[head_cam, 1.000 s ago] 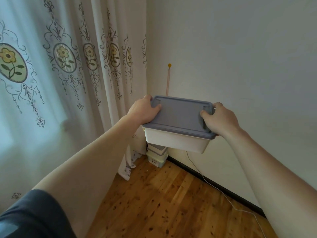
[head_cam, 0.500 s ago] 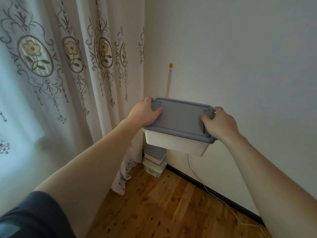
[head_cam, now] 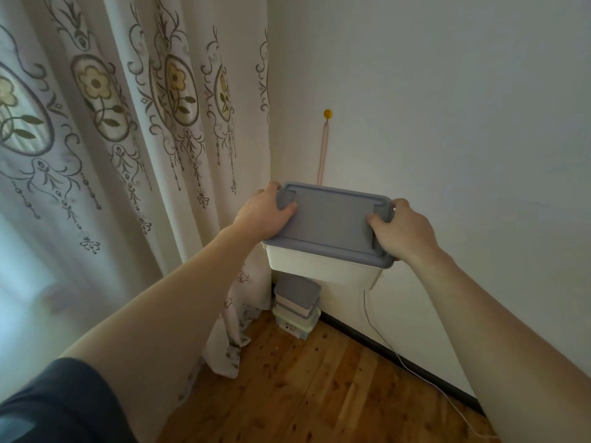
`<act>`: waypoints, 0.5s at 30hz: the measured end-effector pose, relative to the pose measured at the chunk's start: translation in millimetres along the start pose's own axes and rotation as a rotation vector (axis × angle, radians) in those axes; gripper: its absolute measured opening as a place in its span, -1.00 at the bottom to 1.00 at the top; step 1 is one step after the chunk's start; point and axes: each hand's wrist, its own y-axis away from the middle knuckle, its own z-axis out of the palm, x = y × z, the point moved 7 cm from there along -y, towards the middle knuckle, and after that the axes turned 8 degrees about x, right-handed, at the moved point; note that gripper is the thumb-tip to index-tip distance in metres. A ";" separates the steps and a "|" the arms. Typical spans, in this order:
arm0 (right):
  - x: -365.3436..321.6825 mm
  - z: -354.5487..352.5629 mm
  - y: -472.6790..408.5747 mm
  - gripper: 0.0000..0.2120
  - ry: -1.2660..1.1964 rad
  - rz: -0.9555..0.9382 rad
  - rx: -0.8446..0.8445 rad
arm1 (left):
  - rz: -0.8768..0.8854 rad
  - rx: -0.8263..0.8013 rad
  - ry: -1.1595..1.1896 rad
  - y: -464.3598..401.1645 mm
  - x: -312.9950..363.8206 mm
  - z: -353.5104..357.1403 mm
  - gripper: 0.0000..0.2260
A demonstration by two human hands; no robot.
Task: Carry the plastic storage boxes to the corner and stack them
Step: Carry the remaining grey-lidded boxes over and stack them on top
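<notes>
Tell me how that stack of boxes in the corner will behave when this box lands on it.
The corner stack is probably rigid plastic, so it should bear the held box. That box looks wider than the stack, so it may overhang and tip.

- The grey-lidded white plastic storage box (head_cam: 329,238) is hanging in the air between the left hand (head_cam: 263,215) and right hand (head_cam: 404,230), above the stack of small lidded boxes (head_cam: 297,306).
- That stack is sitting on the wooden plank floor (head_cam: 319,394) in the corner, with the patterned fabric curtain (head_cam: 128,155) to its left and the plain wall (head_cam: 447,123) behind.
</notes>
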 end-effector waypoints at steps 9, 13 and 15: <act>19.9 60.6 -99.0 -0.54 -0.045 -0.052 -0.029 | -0.042 -0.037 -0.044 -89.6 -19.1 67.0 -0.46; 31.8 83.5 -140.8 -0.52 -0.061 -0.049 -0.047 | -0.037 -0.059 -0.076 -127.2 -20.1 92.4 -0.45; 37.7 92.5 -157.9 -0.53 -0.064 -0.043 -0.050 | -0.031 -0.070 -0.068 -141.4 -21.1 104.2 -0.45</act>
